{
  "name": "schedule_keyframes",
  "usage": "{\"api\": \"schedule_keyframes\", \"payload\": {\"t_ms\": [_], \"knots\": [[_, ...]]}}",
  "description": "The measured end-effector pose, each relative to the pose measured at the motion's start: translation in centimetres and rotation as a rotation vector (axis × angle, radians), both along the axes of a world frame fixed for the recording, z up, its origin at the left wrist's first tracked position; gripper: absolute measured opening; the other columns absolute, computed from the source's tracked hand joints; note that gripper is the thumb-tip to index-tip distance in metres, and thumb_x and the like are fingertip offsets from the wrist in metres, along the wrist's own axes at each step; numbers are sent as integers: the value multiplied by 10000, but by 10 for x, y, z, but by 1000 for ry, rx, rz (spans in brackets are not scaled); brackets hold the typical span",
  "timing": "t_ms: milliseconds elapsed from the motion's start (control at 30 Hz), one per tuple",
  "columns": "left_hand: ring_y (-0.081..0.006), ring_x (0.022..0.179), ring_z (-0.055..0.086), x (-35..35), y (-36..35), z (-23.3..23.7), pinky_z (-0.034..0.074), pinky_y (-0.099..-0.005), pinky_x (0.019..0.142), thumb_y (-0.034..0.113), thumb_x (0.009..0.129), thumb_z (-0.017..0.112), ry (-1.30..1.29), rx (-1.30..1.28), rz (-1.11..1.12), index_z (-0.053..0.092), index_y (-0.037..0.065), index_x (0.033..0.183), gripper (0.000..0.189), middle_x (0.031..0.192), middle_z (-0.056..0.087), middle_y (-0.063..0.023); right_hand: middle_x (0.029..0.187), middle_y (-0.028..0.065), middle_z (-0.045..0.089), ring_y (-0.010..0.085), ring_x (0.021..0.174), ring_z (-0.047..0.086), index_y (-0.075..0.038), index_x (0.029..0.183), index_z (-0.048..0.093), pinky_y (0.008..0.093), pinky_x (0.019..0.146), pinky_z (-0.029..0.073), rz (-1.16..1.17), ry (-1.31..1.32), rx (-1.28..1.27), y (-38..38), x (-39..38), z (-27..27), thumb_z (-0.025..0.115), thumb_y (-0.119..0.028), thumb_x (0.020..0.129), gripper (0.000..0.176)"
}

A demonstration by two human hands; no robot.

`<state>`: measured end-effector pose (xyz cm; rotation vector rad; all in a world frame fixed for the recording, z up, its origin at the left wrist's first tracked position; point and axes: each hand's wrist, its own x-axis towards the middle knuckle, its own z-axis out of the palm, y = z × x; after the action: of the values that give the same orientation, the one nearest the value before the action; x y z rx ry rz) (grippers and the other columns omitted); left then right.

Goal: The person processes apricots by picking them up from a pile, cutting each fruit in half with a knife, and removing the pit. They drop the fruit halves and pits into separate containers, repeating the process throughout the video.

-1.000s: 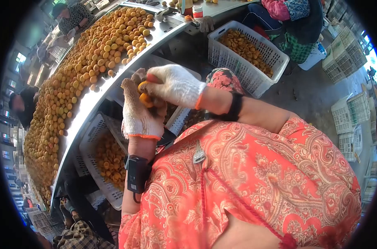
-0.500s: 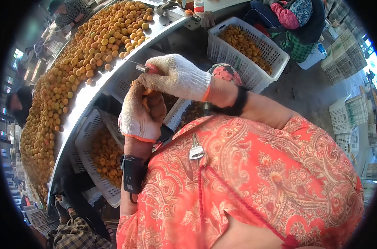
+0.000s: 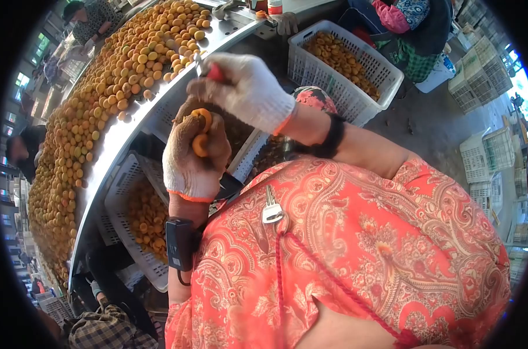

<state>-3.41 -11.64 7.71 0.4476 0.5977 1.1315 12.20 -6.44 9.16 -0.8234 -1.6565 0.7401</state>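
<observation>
My left hand, in a soiled white knit glove with an orange cuff, is closed on a split apricot. The cut orange edges of two pieces show between thumb and fingers. Just above it, my right hand, gloved alike and slightly blurred, grips a small knife by its red handle. The short blade points up toward the table edge. Below the hands, a white crate holds apricot halves.
A curved metal table carries a large heap of whole apricots. Another white crate of halves stands at upper right. Co-workers sit around, one in a checked shirt. Stacked crates line the right side.
My right hand has pulled up and away from the left with the knife, which has turned more upright. In my left hand the apricot now shows opened.
</observation>
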Motion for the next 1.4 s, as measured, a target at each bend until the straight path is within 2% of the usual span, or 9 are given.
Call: {"api": "schedule_keyframes", "payload": {"t_ms": [100,267,600,833,933,1000,1033,1100,1400], "knots": [[-101,570,474,-7,4,-5,389,-217,495,89,897,508,-85,229,-132,505,32,1284,391,948,584,-122,606,10,561,56,606,441,-33,753,585,264,542,425,62,326,-113,-5,0,22,766,-273,873,323],[-78,551,427,6,-13,11,365,-192,481,89,898,529,98,184,-56,512,17,1179,290,881,570,-93,526,-22,510,72,406,475,-77,697,587,232,368,346,276,713,-290,-18,-6,45,745,-300,894,337],[-34,479,348,23,-22,20,276,-182,429,102,958,499,333,231,26,492,40,1021,88,675,428,31,531,-7,514,78,410,471,-61,717,614,237,376,349,341,839,-326,-22,-11,51,735,-267,900,301],[-68,642,518,20,-17,8,394,-184,499,60,902,566,222,221,-17,517,4,1145,254,836,562,-29,572,-44,502,41,479,456,-77,694,595,224,424,334,340,769,-275,-25,-11,47,728,-282,896,318],[-61,632,488,17,-16,7,380,-189,491,54,898,574,457,374,-48,521,22,1101,212,804,530,-13,576,-55,501,36,495,456,-79,687,589,221,436,337,298,702,-240,-26,-13,47,723,-294,900,331],[-57,593,456,11,-9,0,360,-190,469,61,916,571,1053,1133,-47,513,49,1019,118,764,483,10,577,-57,504,35,499,460,-79,686,589,219,442,340,283,668,-213,-25,-12,46,722,-300,902,336],[-57,593,456,14,-12,4,360,-190,469,61,916,571,1053,1134,-47,513,49,1019,118,764,483,10,575,-58,508,34,502,465,-79,689,593,214,441,343,334,697,-261,-25,-11,46,719,-305,905,337],[-52,533,415,23,-22,17,327,-187,438,84,937,572,12,125,-167,502,87,951,71,733,452,24,574,-58,512,33,505,470,-80,693,596,209,440,345,389,725,-307,-24,-8,46,717,-310,909,338],[-57,533,392,27,-28,18,333,-186,458,1,899,492,260,222,-130,463,61,891,67,697,411,32,505,9,478,104,380,440,-84,655,533,251,363,338,427,803,-470,-22,-6,45,683,-337,927,401]]}}
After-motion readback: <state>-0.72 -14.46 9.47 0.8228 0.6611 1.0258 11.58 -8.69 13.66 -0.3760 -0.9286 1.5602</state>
